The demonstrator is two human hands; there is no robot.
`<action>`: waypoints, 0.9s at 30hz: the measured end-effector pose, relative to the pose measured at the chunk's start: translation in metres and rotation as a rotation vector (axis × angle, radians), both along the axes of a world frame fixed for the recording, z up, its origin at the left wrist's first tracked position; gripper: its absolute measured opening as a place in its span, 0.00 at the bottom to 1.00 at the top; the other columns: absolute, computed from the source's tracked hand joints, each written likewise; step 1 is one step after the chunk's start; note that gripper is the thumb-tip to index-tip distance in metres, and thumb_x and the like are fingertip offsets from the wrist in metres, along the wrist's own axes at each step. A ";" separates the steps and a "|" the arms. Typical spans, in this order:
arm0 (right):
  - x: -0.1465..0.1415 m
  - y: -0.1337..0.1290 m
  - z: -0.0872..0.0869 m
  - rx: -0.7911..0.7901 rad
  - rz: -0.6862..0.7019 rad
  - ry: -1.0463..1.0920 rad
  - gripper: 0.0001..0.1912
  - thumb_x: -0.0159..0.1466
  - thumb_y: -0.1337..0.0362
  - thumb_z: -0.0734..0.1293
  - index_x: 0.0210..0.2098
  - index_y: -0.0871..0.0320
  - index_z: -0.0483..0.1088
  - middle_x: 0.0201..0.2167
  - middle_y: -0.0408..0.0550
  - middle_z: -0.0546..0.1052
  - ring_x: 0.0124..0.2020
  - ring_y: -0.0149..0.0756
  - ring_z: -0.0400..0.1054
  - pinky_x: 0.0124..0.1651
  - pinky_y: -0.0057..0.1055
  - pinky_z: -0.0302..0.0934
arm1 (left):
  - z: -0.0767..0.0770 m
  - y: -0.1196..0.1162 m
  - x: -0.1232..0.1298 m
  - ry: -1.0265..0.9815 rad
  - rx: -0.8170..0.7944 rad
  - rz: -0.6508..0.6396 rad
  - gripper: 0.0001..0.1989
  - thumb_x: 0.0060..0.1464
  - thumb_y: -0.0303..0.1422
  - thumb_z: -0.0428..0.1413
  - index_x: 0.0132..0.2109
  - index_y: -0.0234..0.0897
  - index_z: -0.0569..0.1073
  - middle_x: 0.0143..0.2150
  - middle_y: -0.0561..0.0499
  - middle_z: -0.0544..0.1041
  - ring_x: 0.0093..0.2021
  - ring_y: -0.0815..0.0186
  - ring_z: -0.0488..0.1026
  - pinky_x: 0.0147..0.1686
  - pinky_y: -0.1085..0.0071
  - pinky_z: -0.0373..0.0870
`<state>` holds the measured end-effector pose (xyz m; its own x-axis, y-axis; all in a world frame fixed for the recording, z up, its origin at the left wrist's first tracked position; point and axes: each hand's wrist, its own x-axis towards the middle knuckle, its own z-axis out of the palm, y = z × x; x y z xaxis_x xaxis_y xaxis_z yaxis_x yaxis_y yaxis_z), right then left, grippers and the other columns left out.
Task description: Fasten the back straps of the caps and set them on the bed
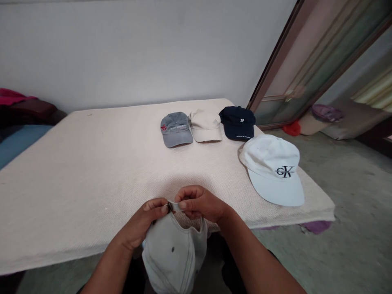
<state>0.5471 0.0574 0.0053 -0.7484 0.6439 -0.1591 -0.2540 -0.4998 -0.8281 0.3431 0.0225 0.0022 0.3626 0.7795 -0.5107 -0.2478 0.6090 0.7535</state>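
A light grey baseball cap [171,253] hangs from my hands at the table's front edge, its back opening facing the table. My left hand [142,222] pinches the strap's buckle end between thumb and finger. With thumb and fingers closed, my right hand [200,204] grips the cap's back strap [175,206] close to the buckle. Its brim is out of view below.
On the cloth-covered table [76,175] lie a grey-blue cap [177,130], a cream cap [206,125] and a navy cap [239,122] in a row. A white cap with black letters [272,169] sits nearer, at the right edge. A wall [137,53] stands behind.
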 end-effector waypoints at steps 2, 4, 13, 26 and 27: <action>-0.001 -0.001 0.001 -0.002 0.004 0.013 0.11 0.54 0.62 0.71 0.33 0.61 0.69 0.17 0.36 0.63 0.16 0.20 0.52 0.18 0.21 0.41 | 0.001 0.000 0.002 0.032 -0.009 -0.017 0.05 0.47 0.31 0.61 0.32 0.34 0.75 0.23 0.53 0.72 0.20 0.74 0.64 0.21 0.78 0.57; -0.001 -0.002 0.001 0.003 -0.006 0.026 0.10 0.54 0.63 0.70 0.32 0.61 0.69 0.17 0.36 0.63 0.15 0.20 0.52 0.18 0.21 0.41 | 0.001 0.000 0.004 0.061 -0.012 -0.027 0.05 0.47 0.31 0.61 0.32 0.33 0.75 0.22 0.53 0.72 0.20 0.74 0.64 0.21 0.78 0.56; 0.001 0.001 0.003 -0.051 -0.104 -0.019 0.10 0.56 0.62 0.68 0.27 0.61 0.64 0.17 0.37 0.64 0.15 0.20 0.49 0.17 0.21 0.39 | -0.001 -0.001 -0.002 -0.016 -0.006 -0.009 0.07 0.48 0.32 0.61 0.36 0.35 0.77 0.28 0.51 0.76 0.26 0.70 0.70 0.27 0.75 0.63; -0.001 -0.002 0.002 0.001 -0.106 -0.122 0.09 0.56 0.62 0.69 0.28 0.61 0.65 0.15 0.35 0.60 0.15 0.20 0.49 0.18 0.21 0.39 | -0.002 -0.001 -0.002 0.015 -0.033 0.028 0.12 0.43 0.33 0.64 0.38 0.36 0.78 0.29 0.51 0.77 0.26 0.70 0.70 0.28 0.75 0.63; -0.001 -0.003 0.002 0.003 -0.107 -0.126 0.09 0.56 0.62 0.69 0.28 0.61 0.65 0.15 0.35 0.60 0.15 0.20 0.49 0.18 0.21 0.39 | -0.002 -0.001 -0.002 0.017 -0.035 0.031 0.13 0.43 0.33 0.65 0.38 0.36 0.77 0.29 0.51 0.77 0.26 0.70 0.70 0.28 0.75 0.63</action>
<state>0.5461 0.0549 0.0075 -0.6495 0.7197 -0.2453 -0.1997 -0.4727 -0.8583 0.3412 0.0214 0.0001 0.3295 0.7719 -0.5437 -0.2544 0.6271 0.7362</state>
